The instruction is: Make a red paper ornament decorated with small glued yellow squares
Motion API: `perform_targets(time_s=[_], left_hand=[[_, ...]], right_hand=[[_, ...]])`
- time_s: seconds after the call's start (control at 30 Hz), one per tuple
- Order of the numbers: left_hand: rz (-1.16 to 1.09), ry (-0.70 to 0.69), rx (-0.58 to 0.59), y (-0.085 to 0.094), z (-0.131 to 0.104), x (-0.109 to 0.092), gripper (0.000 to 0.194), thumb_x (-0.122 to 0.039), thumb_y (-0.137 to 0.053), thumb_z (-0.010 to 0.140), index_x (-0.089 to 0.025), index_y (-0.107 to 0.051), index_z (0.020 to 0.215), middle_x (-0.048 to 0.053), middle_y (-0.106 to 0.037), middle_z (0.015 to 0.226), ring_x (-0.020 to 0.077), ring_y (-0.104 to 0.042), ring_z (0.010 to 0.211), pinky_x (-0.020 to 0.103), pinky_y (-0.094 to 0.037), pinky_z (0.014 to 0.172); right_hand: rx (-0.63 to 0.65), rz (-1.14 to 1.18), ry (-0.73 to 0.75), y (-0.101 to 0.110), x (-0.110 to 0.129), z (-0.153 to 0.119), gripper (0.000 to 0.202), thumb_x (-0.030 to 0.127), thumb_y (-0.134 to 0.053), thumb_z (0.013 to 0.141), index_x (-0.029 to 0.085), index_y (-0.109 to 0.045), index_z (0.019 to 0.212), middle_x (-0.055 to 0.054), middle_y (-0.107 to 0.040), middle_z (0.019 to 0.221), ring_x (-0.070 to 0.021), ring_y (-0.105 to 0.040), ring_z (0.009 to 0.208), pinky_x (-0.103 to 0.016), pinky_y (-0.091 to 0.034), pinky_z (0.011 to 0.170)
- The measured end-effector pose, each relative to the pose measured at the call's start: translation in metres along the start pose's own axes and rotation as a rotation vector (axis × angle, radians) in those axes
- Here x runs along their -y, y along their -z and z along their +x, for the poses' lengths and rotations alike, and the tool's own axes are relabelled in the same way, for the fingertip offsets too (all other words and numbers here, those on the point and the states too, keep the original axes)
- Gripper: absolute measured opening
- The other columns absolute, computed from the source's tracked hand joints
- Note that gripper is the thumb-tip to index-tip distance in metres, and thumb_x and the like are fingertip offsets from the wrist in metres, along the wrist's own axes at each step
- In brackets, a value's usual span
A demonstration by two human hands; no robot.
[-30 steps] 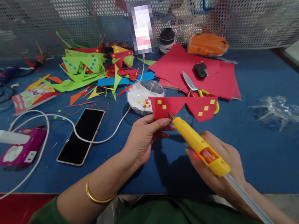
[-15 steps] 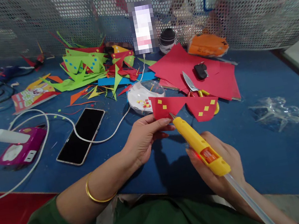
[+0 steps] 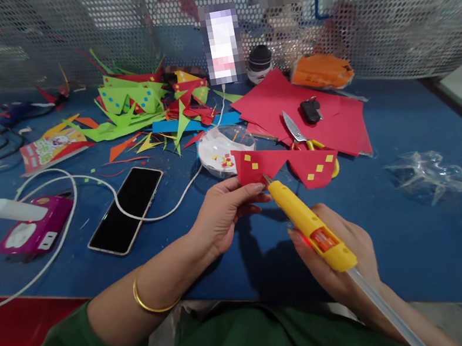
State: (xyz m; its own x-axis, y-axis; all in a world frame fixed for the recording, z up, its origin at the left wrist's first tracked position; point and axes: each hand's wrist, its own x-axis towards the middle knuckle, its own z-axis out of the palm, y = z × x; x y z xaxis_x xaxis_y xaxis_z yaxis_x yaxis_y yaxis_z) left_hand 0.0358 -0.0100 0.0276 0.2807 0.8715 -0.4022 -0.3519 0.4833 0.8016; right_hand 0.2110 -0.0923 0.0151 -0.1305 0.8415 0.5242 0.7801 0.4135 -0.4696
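Note:
My left hand (image 3: 224,213) pinches the lower left edge of a red paper piece (image 3: 271,161) between thumb and fingers. Small yellow squares sit on both halves of this paper. In my right hand (image 3: 343,248) is a yellow glue gun (image 3: 304,217), its metal tip at the red paper, just right of my left thumb. A clear glue stick (image 3: 381,301) runs out of the gun's back end. Behind the paper's left part stands a clear round bowl (image 3: 206,162) with white paper and small red and yellow bits.
Scissors (image 3: 293,128) and a black object (image 3: 310,110) lie on red sheets (image 3: 348,125). Green paper cutouts (image 3: 128,95) pile up at the back. A black phone (image 3: 128,209), white cable and purple power socket (image 3: 35,228) are left; clear plastic (image 3: 428,177) lies right.

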Motion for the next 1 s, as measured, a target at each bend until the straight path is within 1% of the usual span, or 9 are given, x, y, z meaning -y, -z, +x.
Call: perform_targets(time_s=[0.37, 0.6, 0.8, 1.0], left_hand=[[-0.019, 0.008, 0.008, 0.0000, 0.0010, 0.0004, 0.015, -0.020, -0.083, 0.071, -0.017, -0.080, 0.085, 0.004, -0.079, 0.085, 0.0132, -0.070, 0.071, 0.023, -0.048, 0.062], [-0.018, 0.020, -0.022, -0.0006, 0.0007, -0.0007, 0.012, -0.017, -0.081, 0.072, -0.017, -0.080, 0.084, 0.004, -0.078, 0.083, 0.0127, -0.071, 0.068, 0.021, -0.046, 0.058], [-0.013, 0.012, -0.033, -0.0009, 0.0010, -0.0004, 0.011, -0.016, -0.079, 0.073, -0.019, -0.080, 0.084, 0.002, -0.079, 0.083, 0.0117, -0.071, 0.068, 0.019, -0.046, 0.056], [-0.013, 0.015, -0.036, -0.0008, 0.0003, 0.0001, 0.011, -0.016, -0.079, 0.073, -0.018, -0.080, 0.084, 0.004, -0.079, 0.085, 0.0125, -0.072, 0.069, 0.019, -0.046, 0.056]], right_hand=[[-0.007, -0.016, 0.002, -0.0004, 0.0001, 0.0007, 0.026, 0.034, -0.055, 0.097, 0.023, -0.044, 0.076, 0.005, -0.047, 0.065, -0.0086, -0.041, 0.047, -0.024, -0.032, 0.047], [-0.004, -0.050, -0.007, -0.0010, 0.0005, 0.0006, 0.029, 0.037, -0.052, 0.099, 0.024, -0.043, 0.075, 0.006, -0.045, 0.063, -0.0085, -0.042, 0.047, -0.024, -0.033, 0.047], [-0.012, -0.073, -0.002, -0.0026, -0.0002, 0.0009, 0.030, 0.040, -0.050, 0.100, 0.024, -0.042, 0.075, 0.006, -0.045, 0.062, -0.0088, -0.042, 0.046, -0.024, -0.033, 0.046], [-0.009, -0.076, 0.005, -0.0027, 0.0004, 0.0012, 0.031, 0.040, -0.050, 0.100, 0.024, -0.041, 0.075, 0.006, -0.045, 0.062, -0.0086, -0.041, 0.046, -0.024, -0.033, 0.046]])
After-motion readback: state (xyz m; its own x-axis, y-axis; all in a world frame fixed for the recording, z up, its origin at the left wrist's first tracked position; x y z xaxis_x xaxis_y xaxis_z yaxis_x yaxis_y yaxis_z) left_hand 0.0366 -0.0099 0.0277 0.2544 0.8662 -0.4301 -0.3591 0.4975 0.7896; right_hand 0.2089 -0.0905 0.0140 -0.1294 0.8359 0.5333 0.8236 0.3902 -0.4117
